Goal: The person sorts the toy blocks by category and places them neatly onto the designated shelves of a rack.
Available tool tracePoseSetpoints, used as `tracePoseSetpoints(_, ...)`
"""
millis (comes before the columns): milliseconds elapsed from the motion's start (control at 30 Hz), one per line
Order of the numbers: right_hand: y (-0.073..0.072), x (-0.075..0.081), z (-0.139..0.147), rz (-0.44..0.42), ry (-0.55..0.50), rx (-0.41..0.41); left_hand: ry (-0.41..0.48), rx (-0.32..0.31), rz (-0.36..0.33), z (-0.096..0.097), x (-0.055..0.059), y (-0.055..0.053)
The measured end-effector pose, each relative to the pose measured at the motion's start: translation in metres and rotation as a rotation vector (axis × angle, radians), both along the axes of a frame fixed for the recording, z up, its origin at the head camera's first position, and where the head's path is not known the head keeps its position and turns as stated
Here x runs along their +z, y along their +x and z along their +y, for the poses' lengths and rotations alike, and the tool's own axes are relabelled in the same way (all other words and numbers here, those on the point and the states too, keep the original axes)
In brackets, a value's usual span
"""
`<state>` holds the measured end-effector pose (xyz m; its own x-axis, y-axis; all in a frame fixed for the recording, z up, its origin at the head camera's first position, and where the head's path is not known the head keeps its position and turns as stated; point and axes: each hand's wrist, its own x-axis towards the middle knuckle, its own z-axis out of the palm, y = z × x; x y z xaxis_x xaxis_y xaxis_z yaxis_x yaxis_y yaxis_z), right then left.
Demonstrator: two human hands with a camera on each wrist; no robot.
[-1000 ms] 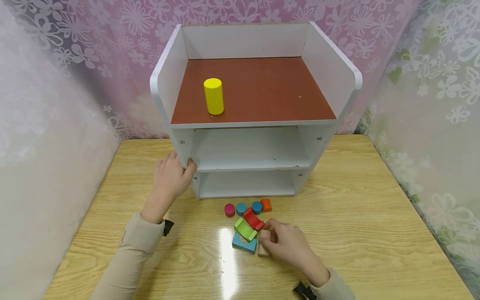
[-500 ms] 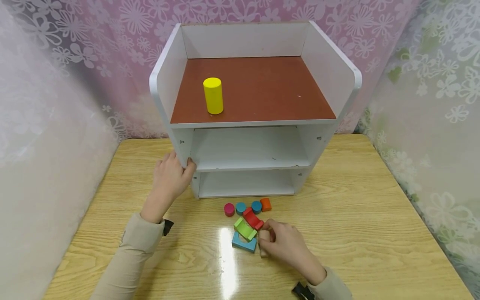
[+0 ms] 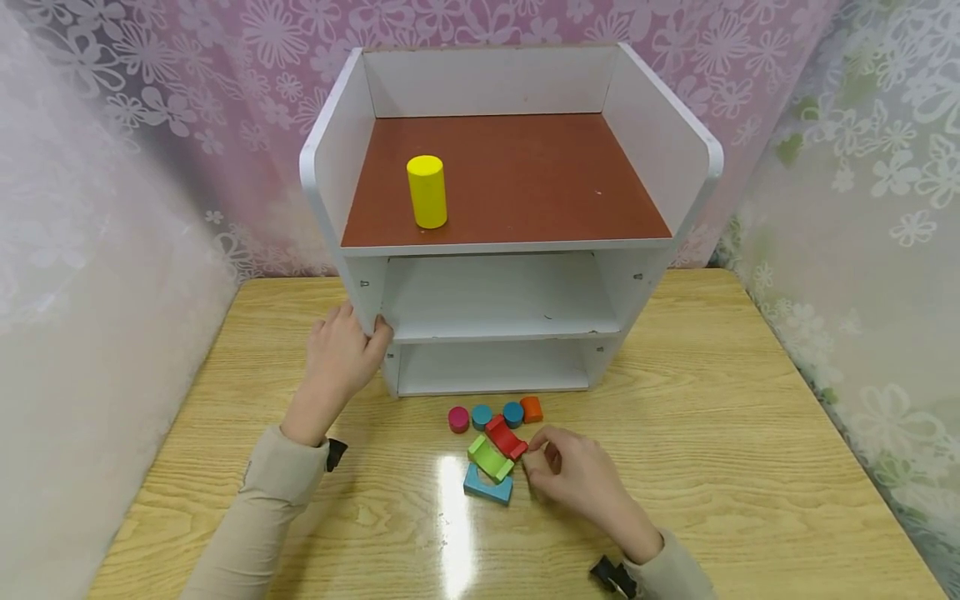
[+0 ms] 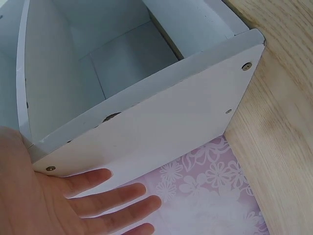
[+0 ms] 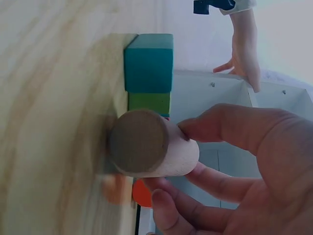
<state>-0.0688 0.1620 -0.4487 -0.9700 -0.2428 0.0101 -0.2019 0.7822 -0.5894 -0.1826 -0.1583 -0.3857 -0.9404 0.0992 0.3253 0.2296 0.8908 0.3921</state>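
My right hand (image 3: 581, 477) pinches a plain wooden cylinder block (image 5: 142, 142) between thumb and fingers, just over the table. In the head view my fingers hide most of it. Beside it lie a blue arch block (image 3: 487, 485), a green curved block (image 3: 491, 459) and a red curved block (image 3: 507, 438). My left hand (image 3: 341, 354) holds the left side panel of the white shelf unit (image 4: 146, 117), thumb over the front edge and fingers stretched along the outside. A yellow cylinder (image 3: 427, 192) stands upright on the unit's brown top.
In front of the unit's base sit a magenta round block (image 3: 459, 420), a teal round block (image 3: 482, 417), a blue round block (image 3: 513, 415) and an orange block (image 3: 532, 409). Flowered curtains (image 3: 150, 108) surround the wooden table (image 3: 712, 433).
The wooden cylinder block, earlier flat beside the blue arch block, has come up with my right hand, which shifted slightly right. My left hand and the other blocks stay put.
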Motion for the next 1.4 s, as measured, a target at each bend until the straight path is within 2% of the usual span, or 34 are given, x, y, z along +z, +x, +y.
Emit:
tracePoseSetpoints(633, -0.002, 0.026, 0.004, 0.063, -0.052, -0.007, 0.007, -0.001, 0.005, 0.000, -0.002, 0.000)
tracePoseSetpoints(767, -0.002, 0.035, 0.004, 0.117, -0.070, 0.010, 0.002, 0.013, -0.009, 0.000, -0.001, 0.000)
tracePoseSetpoints(967, -0.004, 0.053, 0.002, 0.221, -0.128, 0.049, -0.013, 0.037, -0.009, 0.001, 0.000, 0.001)
tracePoseSetpoints(1167, -0.007, 0.075, -0.001, 0.309, -0.172, 0.103, -0.017, 0.031, -0.011, 0.001, 0.000, 0.001)
tracePoseSetpoints(1400, -0.012, 0.104, -0.003, 0.395, -0.242, 0.168, -0.033, 0.014, 0.036, 0.000, -0.002, -0.001)
